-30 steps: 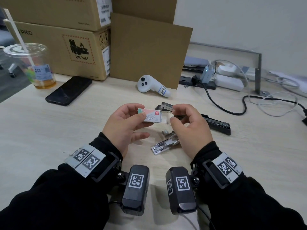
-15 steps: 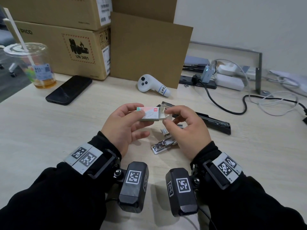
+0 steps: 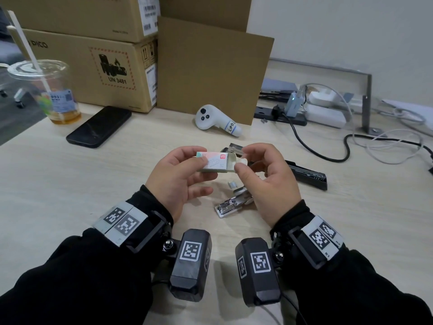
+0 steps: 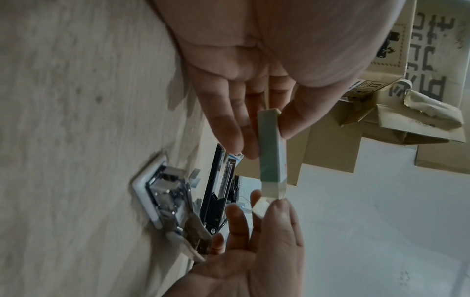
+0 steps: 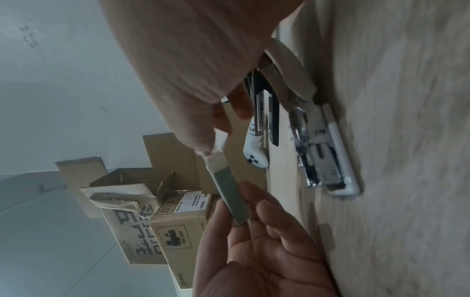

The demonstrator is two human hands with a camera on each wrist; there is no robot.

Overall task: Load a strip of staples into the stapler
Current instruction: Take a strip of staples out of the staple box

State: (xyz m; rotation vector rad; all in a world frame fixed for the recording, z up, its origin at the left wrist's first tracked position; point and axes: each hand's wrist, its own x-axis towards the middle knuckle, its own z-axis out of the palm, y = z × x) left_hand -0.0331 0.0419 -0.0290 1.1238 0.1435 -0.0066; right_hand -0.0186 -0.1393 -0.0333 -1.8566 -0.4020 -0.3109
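Observation:
A small pastel staple box (image 3: 214, 163) is held above the table between both hands. My left hand (image 3: 199, 160) grips its left half with thumb and fingers. My right hand (image 3: 242, 161) pinches the white inner tray (image 3: 234, 161), which sticks out of the box's right end. The same box (image 4: 272, 144) and its tray (image 4: 273, 188) show in the left wrist view. Below the hands lies a small silver and white stapler (image 3: 234, 201), opened flat on the table. A short loose staple piece (image 3: 232, 184) lies beside it. A black stapler (image 3: 304, 174) lies open behind my right hand.
A white controller (image 3: 218, 120) lies behind the hands, with cardboard boxes (image 3: 93, 73) along the back. A black phone (image 3: 99, 126) and a drink cup (image 3: 44, 90) are at the far left. Cables (image 3: 328, 148) and a power strip (image 3: 325, 113) are at the back right.
Both hands have tilted and slightly lifted the box. My right fingers have shifted to its right end, where the inner tray now sticks out.

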